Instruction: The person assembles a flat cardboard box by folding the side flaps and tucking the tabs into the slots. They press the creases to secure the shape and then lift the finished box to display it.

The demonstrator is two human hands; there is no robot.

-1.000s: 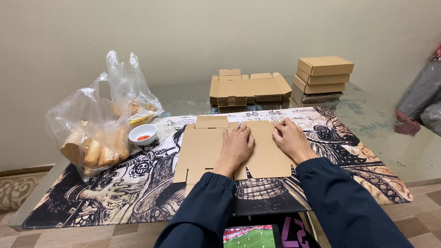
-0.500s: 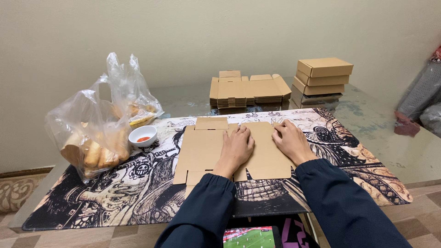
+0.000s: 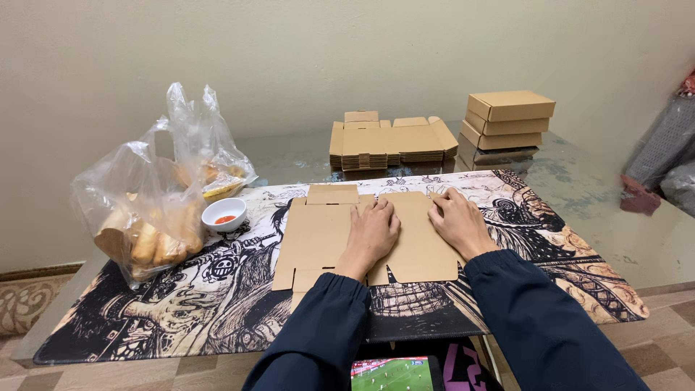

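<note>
Left hand (image 3: 375, 230) and right hand (image 3: 455, 219) both spread flat, pressing unfolded brown cardboard sheet (image 3: 318, 235) on printed mat (image 3: 181, 304). Stack of flat cardboard (image 3: 391, 141) behind; three closed boxes (image 3: 507, 119) at right.

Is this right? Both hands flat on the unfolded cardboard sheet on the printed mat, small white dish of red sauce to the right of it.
Not quite: the head view shows the small white dish with red sauce to the left of the cardboard sheet, beside the plastic bags. The rest holds: left hand and right hand lie flat on the sheet on the printed mat.
</note>
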